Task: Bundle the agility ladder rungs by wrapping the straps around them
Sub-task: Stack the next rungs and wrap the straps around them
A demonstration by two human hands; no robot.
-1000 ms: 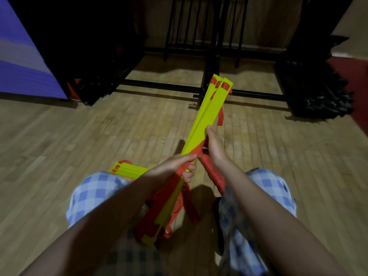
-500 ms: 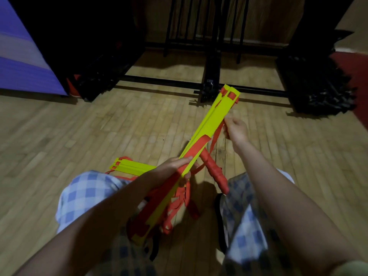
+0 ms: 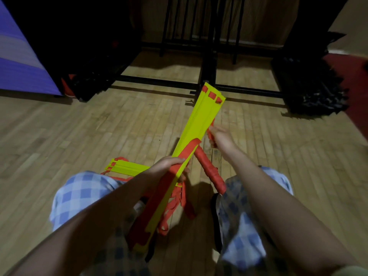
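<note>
The person is sitting on the wooden floor [image 3: 69,136] with the stack of yellow rungs [image 3: 196,134] slanting up from the lap toward the black frame [image 3: 208,62] at the far edge of the floor. Compared with a second ago, the right hand [image 3: 221,137] is now further up the stack, just beside its right edge, and is pulling the orange strap [image 3: 188,150] out taut; one band of it is now lying diagonally across the yellow face. That suggests one turn is going on and more wraps are to come. The left hand [image 3: 172,166] is still closing its grip around the middle of the stack, pinning the strap there. The right grip is pinching the strap, though blur is hiding the fingers.

A second yellow stack [image 3: 127,167] is lying by the left knee. A rolled orange handle [image 3: 210,170] is dangling between the knees, and loose strap loops [image 3: 175,204] are hanging under the stack; these are likely to snag the next turn. Dark piled gear [image 3: 310,84] is sitting well apart at the right.
</note>
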